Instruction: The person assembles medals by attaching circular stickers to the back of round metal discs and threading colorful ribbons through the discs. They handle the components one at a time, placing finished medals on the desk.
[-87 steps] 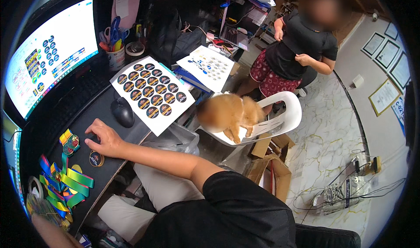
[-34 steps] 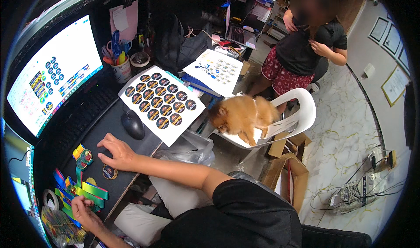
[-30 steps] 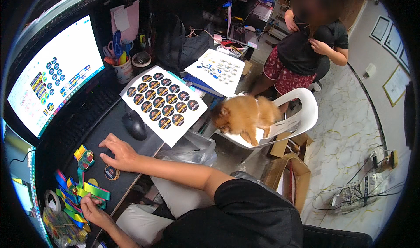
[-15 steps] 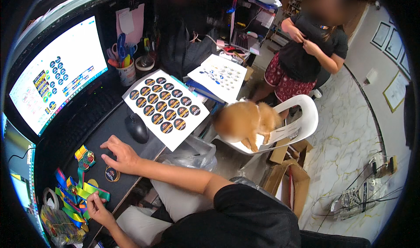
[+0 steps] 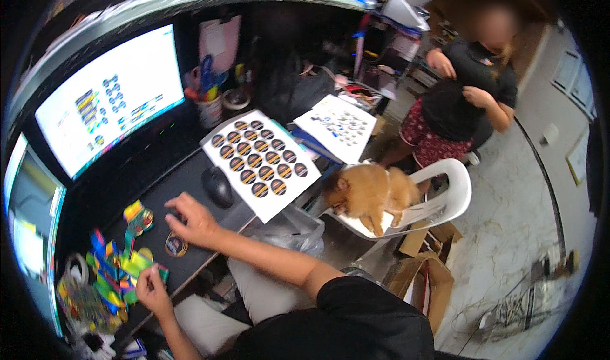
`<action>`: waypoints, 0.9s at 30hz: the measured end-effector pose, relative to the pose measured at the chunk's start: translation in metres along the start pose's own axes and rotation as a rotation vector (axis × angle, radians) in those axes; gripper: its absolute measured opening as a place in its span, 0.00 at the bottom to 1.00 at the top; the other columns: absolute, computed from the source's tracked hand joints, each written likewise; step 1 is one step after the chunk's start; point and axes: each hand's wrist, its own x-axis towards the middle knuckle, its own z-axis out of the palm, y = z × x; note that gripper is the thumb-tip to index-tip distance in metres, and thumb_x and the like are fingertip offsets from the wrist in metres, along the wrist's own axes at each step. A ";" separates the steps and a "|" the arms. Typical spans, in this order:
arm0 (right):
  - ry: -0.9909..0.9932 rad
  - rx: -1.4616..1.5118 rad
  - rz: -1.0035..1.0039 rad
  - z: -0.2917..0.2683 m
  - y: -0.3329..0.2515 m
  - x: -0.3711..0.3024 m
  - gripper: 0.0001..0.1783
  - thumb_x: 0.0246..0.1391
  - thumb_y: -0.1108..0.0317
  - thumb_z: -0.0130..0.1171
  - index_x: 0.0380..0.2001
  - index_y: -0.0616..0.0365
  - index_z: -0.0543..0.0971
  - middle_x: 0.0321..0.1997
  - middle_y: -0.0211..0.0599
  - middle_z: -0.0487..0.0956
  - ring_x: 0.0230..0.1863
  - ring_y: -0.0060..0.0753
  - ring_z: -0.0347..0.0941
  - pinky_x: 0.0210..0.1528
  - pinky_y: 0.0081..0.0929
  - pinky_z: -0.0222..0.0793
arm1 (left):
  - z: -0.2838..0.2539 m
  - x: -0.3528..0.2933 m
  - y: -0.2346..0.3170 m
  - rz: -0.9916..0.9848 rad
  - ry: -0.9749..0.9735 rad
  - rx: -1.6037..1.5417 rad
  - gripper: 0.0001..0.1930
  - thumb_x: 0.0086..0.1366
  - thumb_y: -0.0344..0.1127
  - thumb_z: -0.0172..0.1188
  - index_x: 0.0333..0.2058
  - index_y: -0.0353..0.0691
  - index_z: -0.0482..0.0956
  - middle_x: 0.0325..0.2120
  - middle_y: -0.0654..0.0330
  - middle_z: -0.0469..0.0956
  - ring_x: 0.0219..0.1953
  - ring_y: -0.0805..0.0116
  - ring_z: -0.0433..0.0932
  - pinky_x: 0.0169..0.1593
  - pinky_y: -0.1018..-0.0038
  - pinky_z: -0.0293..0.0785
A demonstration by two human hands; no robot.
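Observation:
My right hand (image 5: 194, 222) hovers over the dark desk with its fingers spread and nothing between them. Just below its thumb lies a small stack of round dark stickers or discs with gold edges (image 5: 176, 244). My left hand (image 5: 153, 289) is curled, fingertips drawn together, beside a heap of colourful medal ribbons (image 5: 117, 271); whatever it may hold is hidden. A yellow-green ribbon (image 5: 135, 263) runs behind its fingertips. Beyond both hands, a medal with a colourful face (image 5: 145, 220) lies on the desk at the end of a ribbon.
A black mouse (image 5: 218, 187) sits beside a white sheet of round dark labels (image 5: 260, 204). Behind stand a cup of scissors and pens (image 5: 210, 111) and a lit monitor (image 5: 57, 131). A tape roll (image 5: 77, 270) lies left. A dog (image 5: 375, 195) rests on a white chair (image 5: 460, 192); another person (image 5: 470, 87) stands beyond.
The whole view has shifted, so things sit further right in the picture. My hands keep nearly the same places over the desk. The other person's hands have moved apart.

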 end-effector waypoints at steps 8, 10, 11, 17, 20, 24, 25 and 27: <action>0.009 -0.010 -0.047 -0.002 -0.001 0.000 0.12 0.50 0.70 0.58 0.39 0.62 0.74 0.27 0.39 0.71 0.26 0.37 0.70 0.31 0.32 0.68 | -0.001 -0.003 -0.001 0.023 0.057 -0.200 0.14 0.69 0.35 0.49 0.28 0.33 0.77 0.15 0.67 0.68 0.17 0.83 0.63 0.20 0.85 0.58; -0.001 0.012 0.010 0.000 0.000 -0.001 0.12 0.50 0.70 0.57 0.38 0.61 0.74 0.26 0.40 0.70 0.26 0.37 0.70 0.31 0.32 0.68 | -0.002 -0.002 -0.001 0.011 0.045 -0.216 0.15 0.70 0.36 0.48 0.28 0.32 0.78 0.14 0.68 0.67 0.17 0.83 0.63 0.20 0.85 0.57; 0.022 0.008 -0.033 0.000 0.001 -0.001 0.12 0.50 0.70 0.57 0.38 0.61 0.74 0.26 0.40 0.70 0.26 0.37 0.70 0.30 0.32 0.68 | -0.002 -0.002 -0.002 0.015 0.039 -0.218 0.17 0.70 0.37 0.47 0.28 0.32 0.78 0.14 0.68 0.67 0.17 0.83 0.62 0.20 0.85 0.57; 0.024 -0.010 -0.035 0.001 0.008 -0.003 0.12 0.49 0.70 0.58 0.38 0.61 0.73 0.23 0.38 0.70 0.24 0.36 0.70 0.27 0.33 0.66 | 0.000 -0.001 -0.003 -0.009 0.046 -0.198 0.17 0.71 0.38 0.47 0.29 0.33 0.78 0.14 0.68 0.66 0.16 0.83 0.62 0.20 0.85 0.56; 0.048 -0.030 -0.054 0.002 0.007 -0.002 0.13 0.50 0.70 0.58 0.40 0.61 0.74 0.22 0.35 0.69 0.22 0.30 0.68 0.25 0.27 0.65 | 0.000 0.001 -0.003 -0.014 0.040 -0.245 0.17 0.71 0.39 0.47 0.29 0.33 0.77 0.14 0.68 0.66 0.16 0.84 0.61 0.20 0.85 0.56; 0.032 -0.044 -0.020 0.001 0.006 -0.001 0.14 0.50 0.69 0.58 0.41 0.60 0.74 0.22 0.35 0.69 0.22 0.31 0.68 0.26 0.27 0.65 | -0.001 0.001 -0.003 -0.045 0.027 -0.245 0.18 0.71 0.39 0.46 0.28 0.33 0.77 0.15 0.68 0.67 0.16 0.85 0.61 0.19 0.86 0.55; 0.035 -0.024 -0.025 0.001 0.006 -0.002 0.14 0.50 0.69 0.58 0.41 0.60 0.74 0.22 0.35 0.69 0.22 0.31 0.68 0.26 0.27 0.65 | 0.000 0.001 -0.004 -0.066 0.030 -0.249 0.18 0.72 0.39 0.46 0.28 0.34 0.77 0.15 0.69 0.67 0.17 0.85 0.61 0.19 0.87 0.55; 0.042 -0.012 -0.025 0.001 0.006 -0.002 0.14 0.50 0.69 0.58 0.40 0.61 0.73 0.22 0.37 0.70 0.23 0.35 0.69 0.27 0.31 0.65 | 0.000 0.001 -0.004 -0.038 0.040 -0.235 0.18 0.71 0.39 0.46 0.28 0.34 0.77 0.15 0.69 0.66 0.17 0.85 0.61 0.19 0.87 0.55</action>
